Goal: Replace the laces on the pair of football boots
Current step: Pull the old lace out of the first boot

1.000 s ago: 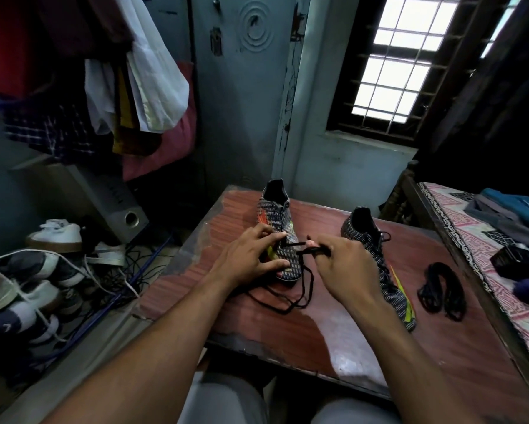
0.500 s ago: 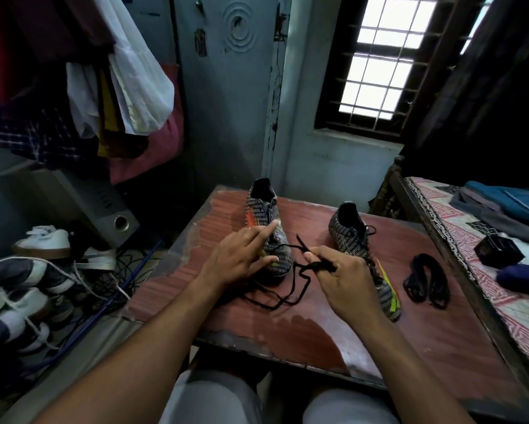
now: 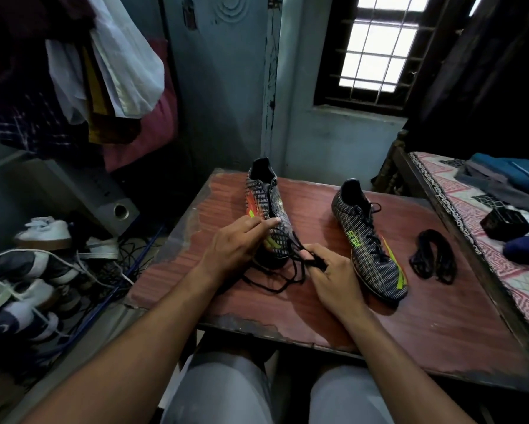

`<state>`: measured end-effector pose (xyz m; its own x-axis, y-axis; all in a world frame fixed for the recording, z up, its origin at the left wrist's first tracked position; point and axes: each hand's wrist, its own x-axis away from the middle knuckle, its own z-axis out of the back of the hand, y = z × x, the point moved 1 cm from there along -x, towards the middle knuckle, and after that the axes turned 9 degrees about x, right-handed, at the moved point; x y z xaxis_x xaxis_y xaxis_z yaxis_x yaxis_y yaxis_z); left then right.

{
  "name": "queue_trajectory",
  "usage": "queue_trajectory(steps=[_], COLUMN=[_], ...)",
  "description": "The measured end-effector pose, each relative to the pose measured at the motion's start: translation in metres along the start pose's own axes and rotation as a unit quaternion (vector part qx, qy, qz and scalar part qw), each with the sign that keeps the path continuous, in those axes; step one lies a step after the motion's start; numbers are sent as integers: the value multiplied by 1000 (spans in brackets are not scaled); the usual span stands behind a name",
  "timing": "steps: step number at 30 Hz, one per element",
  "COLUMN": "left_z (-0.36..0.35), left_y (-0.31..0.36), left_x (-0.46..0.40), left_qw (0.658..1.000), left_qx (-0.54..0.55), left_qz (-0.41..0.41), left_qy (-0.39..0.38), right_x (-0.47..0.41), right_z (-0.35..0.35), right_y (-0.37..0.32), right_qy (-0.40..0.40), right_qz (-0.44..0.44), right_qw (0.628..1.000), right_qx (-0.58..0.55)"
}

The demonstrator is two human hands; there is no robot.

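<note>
The left hand (image 3: pixel 237 243) lies flat-fingered on the left boot (image 3: pixel 267 209) at the far left of the table (image 3: pixel 410 325), steadying it. Just right, the right hand (image 3: pixel 327 270) pinches the black lace (image 3: pixel 275 280) trailing from it; a slow, straight pull while the boot stays pinned should free it cleanly. Further right stand the laced right boot (image 3: pixel 370 243) and a spare lace bundle (image 3: pixel 433 255).

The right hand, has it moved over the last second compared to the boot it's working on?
Yes. The right hand, pinching the black lace, has drawn back from beside the left boot toe toward the table's near edge.
</note>
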<state>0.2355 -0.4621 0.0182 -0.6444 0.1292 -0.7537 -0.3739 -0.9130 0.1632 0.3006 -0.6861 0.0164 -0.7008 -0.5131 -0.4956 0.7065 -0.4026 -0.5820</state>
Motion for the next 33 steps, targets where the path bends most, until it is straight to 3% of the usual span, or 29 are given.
queue_trajectory(steps=[6, 10, 12, 14, 16, 18, 24, 29, 33], left_z=[-7, -5, -4, 3, 16, 30, 47, 44, 39], left_y=[0, 0, 0, 1, 6, 12, 13, 24, 31], left_x=[-3, -3, -10, -24, -40, -53, -78, -83, -82], left_qw=[998, 997, 989, 960, 908, 863, 891, 882, 878], left_qx=[-8, 36, 121, 226, 324, 388, 231, 193, 211], left_qz=[-54, -13, 40, 144, 245, 297, 270, 274, 293], left_qy=[-24, -65, -78, -79, -99, -131, -281, -332, -313], right_x=[1, 1, 0, -1, -1, -1, 1, 2, 3], right_z=[-5, -7, -7, -7, -8, -8, -6, -4, -4], right_y=[8, 8, 9, 11, 12, 13, 8, 4, 4], right_qy=[-2, 10, 16, 22, 26, 29, 36, 43, 18], right_qz=[25, 50, 47, 40, 36, 37, 45, 45, 50], right_qw=[999, 998, 998, 998, 998, 998, 998, 998, 997], right_qx=[30, 42, 42, 37, 39, 37, 34, 32, 56])
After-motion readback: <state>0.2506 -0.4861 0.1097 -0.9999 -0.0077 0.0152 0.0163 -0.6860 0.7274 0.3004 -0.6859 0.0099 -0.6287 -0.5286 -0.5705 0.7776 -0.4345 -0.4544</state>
